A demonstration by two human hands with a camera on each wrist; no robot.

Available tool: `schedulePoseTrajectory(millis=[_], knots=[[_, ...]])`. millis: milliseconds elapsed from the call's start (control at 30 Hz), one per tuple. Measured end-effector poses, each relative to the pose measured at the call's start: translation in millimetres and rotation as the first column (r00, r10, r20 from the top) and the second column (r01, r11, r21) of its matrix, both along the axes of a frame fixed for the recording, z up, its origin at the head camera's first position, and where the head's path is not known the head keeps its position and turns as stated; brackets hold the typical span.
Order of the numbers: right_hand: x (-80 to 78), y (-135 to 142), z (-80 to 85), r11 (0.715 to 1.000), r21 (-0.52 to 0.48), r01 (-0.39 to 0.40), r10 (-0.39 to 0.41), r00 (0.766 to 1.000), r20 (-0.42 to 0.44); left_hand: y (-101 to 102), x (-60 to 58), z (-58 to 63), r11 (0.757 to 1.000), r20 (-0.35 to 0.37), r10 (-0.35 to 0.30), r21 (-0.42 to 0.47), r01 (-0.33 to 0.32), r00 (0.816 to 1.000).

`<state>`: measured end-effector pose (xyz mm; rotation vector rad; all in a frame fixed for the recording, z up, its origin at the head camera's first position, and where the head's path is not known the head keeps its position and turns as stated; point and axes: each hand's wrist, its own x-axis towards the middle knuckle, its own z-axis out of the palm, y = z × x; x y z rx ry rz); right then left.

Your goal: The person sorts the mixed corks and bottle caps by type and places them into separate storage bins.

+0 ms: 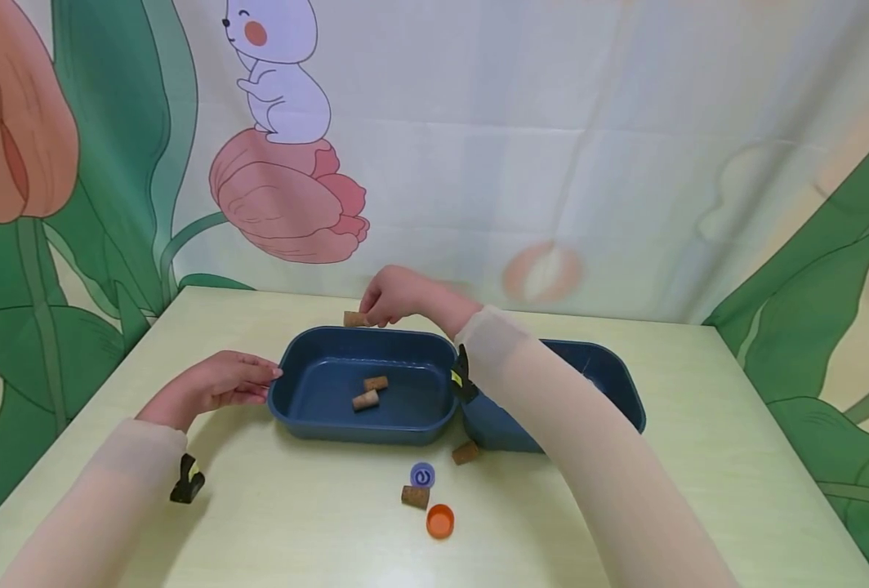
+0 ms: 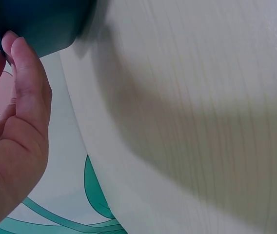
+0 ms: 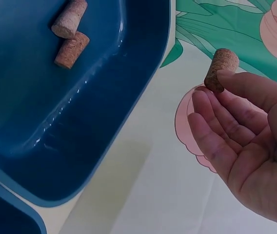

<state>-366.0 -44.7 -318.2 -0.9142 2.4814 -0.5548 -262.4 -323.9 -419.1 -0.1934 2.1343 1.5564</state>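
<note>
Pinched between my right thumb and fingertips is a cork [image 1: 355,319]; this right hand [image 1: 398,296] is just beyond the far rim of a blue tray [image 1: 364,435]. The right wrist view shows the held cork [image 3: 222,69] standing out past the tray's edge, with the palm turned up toward the camera. My left hand [image 1: 232,382] grips the tray's left rim, its fingertips [image 2: 24,51] against the outer wall. Inside the tray, two corks lie close together: a paler one [image 1: 365,400] and a darker one [image 1: 376,382].
A second blue container [image 1: 629,392] stands against the tray's right side, partly hidden by my right sleeve. In front lie a cork [image 1: 465,452], a purple cap [image 1: 423,474], another cork [image 1: 416,496] and an orange cap [image 1: 440,521]. A printed curtain [image 1: 626,163] hangs behind the table.
</note>
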Motion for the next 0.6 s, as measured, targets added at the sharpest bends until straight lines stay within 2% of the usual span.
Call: schedulePoseTrajectory(millis=[267, 600], knots=[[5.8, -10.4, -5.9, 1.0, 0.001, -0.01, 0.01, 1.0, 0.018, 0.5, 2.2, 1.5, 1.0, -0.002, -0.001, -0.002, 0.001, 1.0], [8.4, -21.2, -22.5, 0.996, 0.064, -0.056, 0.059, 0.997, -0.041, 2.6, 2.8, 2.8, 1.0, 0.005, 0.004, 0.005, -0.004, 1.0]])
